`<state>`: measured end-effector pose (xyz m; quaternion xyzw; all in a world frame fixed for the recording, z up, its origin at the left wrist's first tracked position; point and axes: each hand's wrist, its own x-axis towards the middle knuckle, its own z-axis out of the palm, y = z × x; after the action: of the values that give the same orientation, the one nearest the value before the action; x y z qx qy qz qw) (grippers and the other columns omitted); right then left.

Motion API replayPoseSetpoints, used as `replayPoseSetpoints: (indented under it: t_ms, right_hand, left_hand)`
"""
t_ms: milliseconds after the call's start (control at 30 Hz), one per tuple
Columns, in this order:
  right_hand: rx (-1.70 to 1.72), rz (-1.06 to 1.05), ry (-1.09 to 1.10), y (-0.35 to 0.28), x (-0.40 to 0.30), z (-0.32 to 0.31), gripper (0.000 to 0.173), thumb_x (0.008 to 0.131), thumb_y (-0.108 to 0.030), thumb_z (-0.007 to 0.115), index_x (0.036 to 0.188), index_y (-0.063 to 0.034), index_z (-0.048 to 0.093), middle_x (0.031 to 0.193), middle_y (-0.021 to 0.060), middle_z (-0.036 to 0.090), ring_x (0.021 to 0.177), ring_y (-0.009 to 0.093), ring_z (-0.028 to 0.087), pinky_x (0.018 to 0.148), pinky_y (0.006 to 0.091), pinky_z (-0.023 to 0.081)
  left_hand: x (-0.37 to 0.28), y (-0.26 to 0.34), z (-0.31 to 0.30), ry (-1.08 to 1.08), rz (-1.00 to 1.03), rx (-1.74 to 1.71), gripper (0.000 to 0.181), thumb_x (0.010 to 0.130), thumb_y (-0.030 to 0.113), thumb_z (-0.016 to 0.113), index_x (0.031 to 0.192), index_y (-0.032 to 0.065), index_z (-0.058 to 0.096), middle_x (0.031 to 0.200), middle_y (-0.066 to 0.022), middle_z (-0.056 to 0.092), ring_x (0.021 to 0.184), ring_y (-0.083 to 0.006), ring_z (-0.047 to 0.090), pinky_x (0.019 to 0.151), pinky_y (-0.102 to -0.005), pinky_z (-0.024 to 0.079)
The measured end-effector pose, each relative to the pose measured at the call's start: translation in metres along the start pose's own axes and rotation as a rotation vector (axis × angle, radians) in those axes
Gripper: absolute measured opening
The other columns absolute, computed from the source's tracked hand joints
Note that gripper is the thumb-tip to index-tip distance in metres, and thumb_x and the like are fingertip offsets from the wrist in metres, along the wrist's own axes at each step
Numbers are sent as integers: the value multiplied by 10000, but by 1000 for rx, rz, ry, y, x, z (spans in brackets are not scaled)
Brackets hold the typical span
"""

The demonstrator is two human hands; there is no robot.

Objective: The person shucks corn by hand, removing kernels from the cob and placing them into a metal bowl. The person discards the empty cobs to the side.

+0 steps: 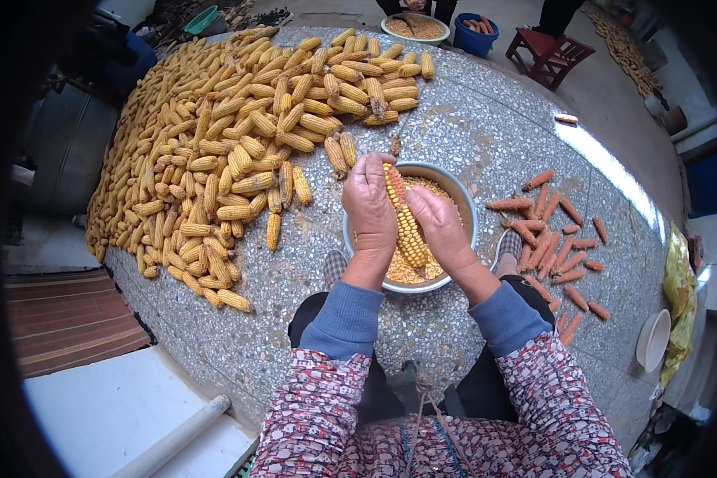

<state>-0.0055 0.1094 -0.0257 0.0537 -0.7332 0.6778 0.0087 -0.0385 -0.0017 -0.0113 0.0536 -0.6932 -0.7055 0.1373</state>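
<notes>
A partly shelled ear of dried corn (407, 230) is held over a metal basin (467, 194). Near its upper end, my left hand (369, 206) is wrapped around it. The thumb side of my right hand (439, 224) presses against the ear's right flank, where bare reddish cob shows. Yellow kernels still cover the side toward me. Loose corn kernels (397, 272) fill the lower part of the basin, which stands on the floor between my feet. My palms and some fingers are hidden from this angle.
A large heap of unshelled corn ears (215, 155) spreads at left on the terrazzo floor (310, 263). Several bare cobs (549, 239) lie at right. Farther off are a kernel-filled basin (415, 28), a blue bucket (473, 36), a red wooden chair (549, 54) and a person's legs.
</notes>
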Motion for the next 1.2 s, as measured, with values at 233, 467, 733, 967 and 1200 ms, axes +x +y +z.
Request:
replayPoseSetpoints:
  t_ms: [233,467,733,967,1200]
  right_hand:
    - [-24,53,-152,-9,-1,-7,418,955,-396,536,921,19,578,691,124,566,589,232,537,576,364,423]
    - [-85,-30,-67,1,-4,-3,398,974,-361,514,942,28,594,741,191,594,667,281,576,635,364,452]
    - [112,172,-170,-12,-2,-8,405,984,-356,508,954,33,615,784,41,597,702,124,528,663,296,443]
    - [207,295,-142,-20,-5,-7,368,981,-368,491,952,-24,620,712,-22,512,612,59,454,524,232,358]
    - [181,281,-247,-30,-9,-10,368,956,-385,534,975,-23,599,684,4,522,568,87,466,498,270,365]
  left_hand:
    - [4,-1,-2,66,-4,-32,342,1019,253,449,850,14,627,691,-13,556,642,-85,476,593,-274,407]
    - [6,-7,-3,80,-14,-61,343,1022,242,439,844,12,621,699,-7,549,658,-83,472,604,-271,403]
    - [2,-3,-1,4,21,-53,336,1029,245,421,854,18,596,715,-13,541,682,-85,479,638,-264,413]
    - [7,-5,-7,26,-91,-170,334,1032,236,410,851,24,593,735,-2,539,688,-70,482,624,-239,401]
    - [12,-1,-11,94,-159,-255,340,1022,245,427,846,16,608,699,-1,549,638,-75,494,586,-235,409]
